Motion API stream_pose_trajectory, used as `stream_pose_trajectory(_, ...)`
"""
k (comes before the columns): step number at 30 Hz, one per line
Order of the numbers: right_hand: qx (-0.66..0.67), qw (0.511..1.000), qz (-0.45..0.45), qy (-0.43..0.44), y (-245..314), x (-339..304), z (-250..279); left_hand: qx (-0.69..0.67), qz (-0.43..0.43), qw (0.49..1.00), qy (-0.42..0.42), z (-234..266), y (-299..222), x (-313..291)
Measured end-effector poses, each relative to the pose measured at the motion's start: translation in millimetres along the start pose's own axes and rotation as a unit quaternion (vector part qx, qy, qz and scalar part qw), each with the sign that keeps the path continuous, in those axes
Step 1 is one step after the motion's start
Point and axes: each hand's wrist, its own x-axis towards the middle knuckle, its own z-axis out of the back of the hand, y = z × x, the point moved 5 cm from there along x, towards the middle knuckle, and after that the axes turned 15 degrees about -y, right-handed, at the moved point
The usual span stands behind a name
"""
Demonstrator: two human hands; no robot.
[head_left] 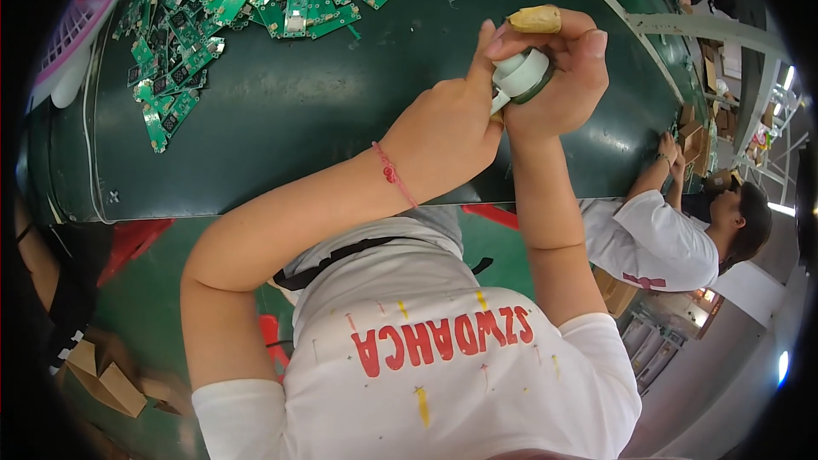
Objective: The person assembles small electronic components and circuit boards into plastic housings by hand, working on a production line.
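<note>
Both hands close around one small round white part over the dark green table.

The round white part [520, 75] sits between the two hands, above the far middle of the table [341, 119]. The right hand [562, 77] cups it from the right, a tan cot on one finger; the left hand [447, 132] pinches it from the near left, thumb up against it. Its flat face tilts toward the left hand. Far left lies one heap of green circuit boards [230, 8], too many to count. One co-worker [660, 238] sits to the right.
</note>
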Motion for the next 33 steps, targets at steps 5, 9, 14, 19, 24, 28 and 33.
stream_pose_trajectory(5, 0.031, 0.995, -0.055, 0.082, -5.7, -0.2, -3.1, -0.028, 0.076, 0.996, 0.038, 0.5, -3.2, -1.5)
stream_pose_trajectory(9, 0.045, 0.984, -0.139, 0.1, -9.0, -1.4, -7.5, 0.025, 0.072, 0.996, 0.055, -0.4, -2.3, -4.0)
stream_pose_trajectory(14, 0.072, 0.984, -0.135, 0.087, -13.0, -3.6, -1.4, 0.006, 0.083, 0.996, 0.043, -3.3, -0.1, -6.1)
stream_pose_trajectory(19, 0.101, 0.984, -0.032, 0.141, -19.5, -3.0, -1.2, -0.003, 0.075, 0.997, 0.028, -4.6, -0.3, -7.9)
stream_pose_trajectory(24, 0.047, 0.987, 0.059, 0.138, -11.6, -5.0, -0.7, -0.011, 0.059, 0.998, 0.004, -5.2, 1.1, -7.8)
stream_pose_trajectory(28, -0.008, 0.987, -0.088, 0.131, -15.6, 1.3, 0.0, -0.005, 0.073, 0.997, 0.017, -5.7, 3.9, -3.0)
stream_pose_trajectory(33, 0.148, 0.907, -0.35, 0.183, -28.5, -2.1, -4.7, 0.059, 0.028, 0.998, -0.003, -7.2, 4.7, -6.0)
